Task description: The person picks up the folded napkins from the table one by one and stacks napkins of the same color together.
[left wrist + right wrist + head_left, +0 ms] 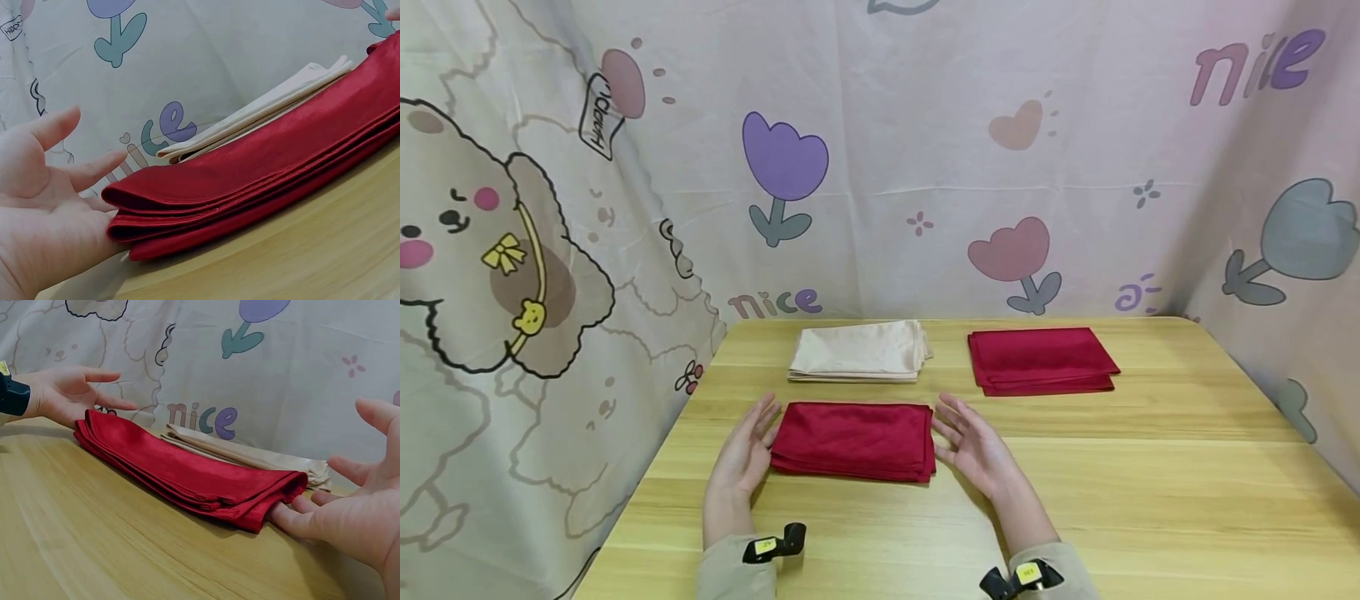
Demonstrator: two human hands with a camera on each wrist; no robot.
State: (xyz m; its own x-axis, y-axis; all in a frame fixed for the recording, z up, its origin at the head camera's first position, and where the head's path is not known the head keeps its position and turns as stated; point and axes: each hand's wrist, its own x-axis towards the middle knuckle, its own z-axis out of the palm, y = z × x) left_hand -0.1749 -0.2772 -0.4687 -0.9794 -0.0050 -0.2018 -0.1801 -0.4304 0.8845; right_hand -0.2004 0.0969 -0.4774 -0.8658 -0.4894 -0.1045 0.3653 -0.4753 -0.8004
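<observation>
Left hand (743, 454) and right hand (973, 446) lie flat-fingered, gripping nothing, flanking the near folded red cloth (853, 439) and touching its ends. Beige cloth (857, 351) and second red cloth (1041, 359) lie farther back.

The left hand (37, 212), fingers straight, touches the end of the folded red cloth (262, 169) on the tabletop (312, 250). A folded cream cloth (262, 109) lies just behind.

I see a dark red cloth (853, 439), folded into a flat layered rectangle, lying near the front of the wooden worktop (1150, 500).
</observation>
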